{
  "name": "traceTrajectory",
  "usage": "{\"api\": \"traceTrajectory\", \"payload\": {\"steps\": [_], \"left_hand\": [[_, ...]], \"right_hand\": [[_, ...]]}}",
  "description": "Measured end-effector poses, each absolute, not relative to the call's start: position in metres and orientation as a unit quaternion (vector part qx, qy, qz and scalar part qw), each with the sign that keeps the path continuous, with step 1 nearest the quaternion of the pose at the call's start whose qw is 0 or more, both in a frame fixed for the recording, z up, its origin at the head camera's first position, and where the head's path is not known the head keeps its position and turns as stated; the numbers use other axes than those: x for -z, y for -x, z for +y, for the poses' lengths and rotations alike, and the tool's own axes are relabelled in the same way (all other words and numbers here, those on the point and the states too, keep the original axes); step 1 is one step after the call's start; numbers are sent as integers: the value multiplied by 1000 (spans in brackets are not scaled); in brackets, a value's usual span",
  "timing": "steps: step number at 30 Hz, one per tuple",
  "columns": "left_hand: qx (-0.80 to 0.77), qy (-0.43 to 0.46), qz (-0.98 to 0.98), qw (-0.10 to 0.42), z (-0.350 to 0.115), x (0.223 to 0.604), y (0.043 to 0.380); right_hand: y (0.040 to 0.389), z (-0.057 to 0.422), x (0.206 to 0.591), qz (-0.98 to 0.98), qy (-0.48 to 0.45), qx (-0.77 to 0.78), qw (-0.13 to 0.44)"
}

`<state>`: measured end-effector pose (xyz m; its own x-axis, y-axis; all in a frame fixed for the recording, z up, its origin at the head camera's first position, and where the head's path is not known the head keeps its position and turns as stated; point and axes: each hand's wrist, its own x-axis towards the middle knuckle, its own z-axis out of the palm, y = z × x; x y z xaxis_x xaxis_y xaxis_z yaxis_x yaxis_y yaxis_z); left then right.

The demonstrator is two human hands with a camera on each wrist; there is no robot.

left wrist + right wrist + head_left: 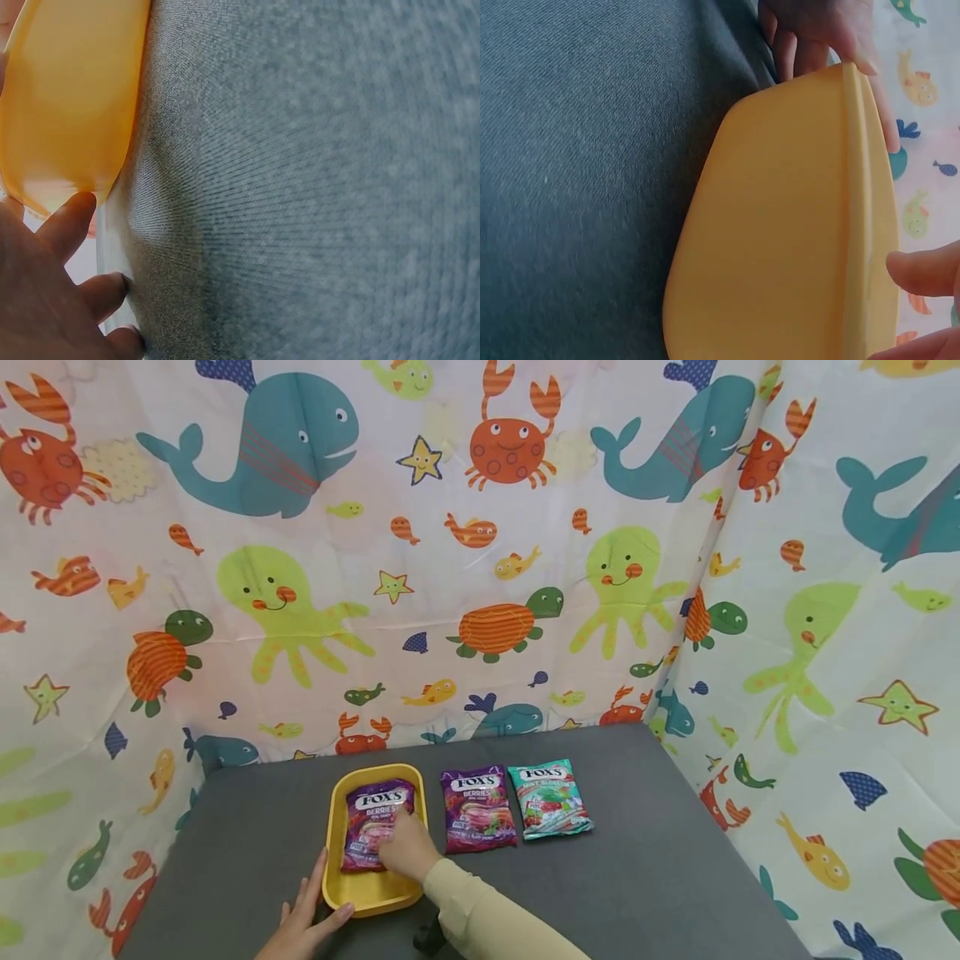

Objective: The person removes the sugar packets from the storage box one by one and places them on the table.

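A yellow plastic tray (375, 906) stands on the grey tabletop with a purple Fox's Berries candy bag (367, 818) inside, label up. My left hand (303, 920) touches the tray's near left corner, fingers spread and thumb at the near rim. The left wrist view shows a fingertip (79, 206) against the tray's outer wall. Over the right part of the bag reaches my right hand (411, 847), its fingers touching the bag. In the right wrist view its thumb (926, 271) shows above the tray's rim; the tray wall hides the bag there, so its hold is unclear.
Right of the tray lie a second purple Berries candy bag (477, 810) and a green Mint Blossom candy bag (551, 800). A sea-animal print curtain (442, 610) hangs behind the table and along its sides. A small black object (430, 937) shows beside my right sleeve.
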<state>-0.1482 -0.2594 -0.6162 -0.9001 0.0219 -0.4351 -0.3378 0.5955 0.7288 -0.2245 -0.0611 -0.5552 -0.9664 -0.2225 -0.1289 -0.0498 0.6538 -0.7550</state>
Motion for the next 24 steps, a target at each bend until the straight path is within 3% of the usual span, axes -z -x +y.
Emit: {"api": "traceTrajectory", "payload": {"steps": [24], "left_hand": [[-432,93,874,203,-261,618,147]], "right_hand": [[225,-66,547,880,1,462,109]]}}
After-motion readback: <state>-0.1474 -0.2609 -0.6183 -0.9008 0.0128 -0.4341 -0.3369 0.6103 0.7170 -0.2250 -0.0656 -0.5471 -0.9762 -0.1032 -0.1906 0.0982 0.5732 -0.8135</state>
